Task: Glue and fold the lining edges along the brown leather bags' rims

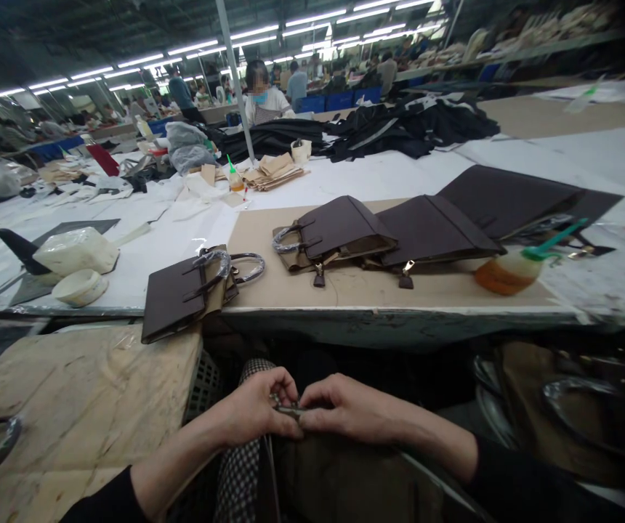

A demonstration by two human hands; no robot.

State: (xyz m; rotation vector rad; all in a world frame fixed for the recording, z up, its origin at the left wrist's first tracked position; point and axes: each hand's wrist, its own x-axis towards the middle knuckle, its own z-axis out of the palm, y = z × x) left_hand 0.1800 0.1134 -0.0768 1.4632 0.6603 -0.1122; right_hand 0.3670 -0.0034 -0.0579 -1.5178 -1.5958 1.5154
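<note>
Low in front of me, my left hand (263, 405) and my right hand (348, 410) meet over my lap. Thumbs and fingers of both are pinched together at the upper edge of a dark brown handbag (345, 476) lying there. Between the fingertips shows a small, thin, shiny part; its kind is too small to make out. Most of the bag's body is dark and partly hidden by my forearms. Nearest on the table edge is a finished-looking dark brown handbag (174, 294) with plastic-wrapped handles, tilted over the edge.
More brown handbags (339, 225) lie in a row on the table, beside a glue bottle (509, 272) with amber liquid. At left stand a white tub (80, 287) and a covered board (83, 407). Black material (400, 127) is piled farther back, before a masked person (266, 102).
</note>
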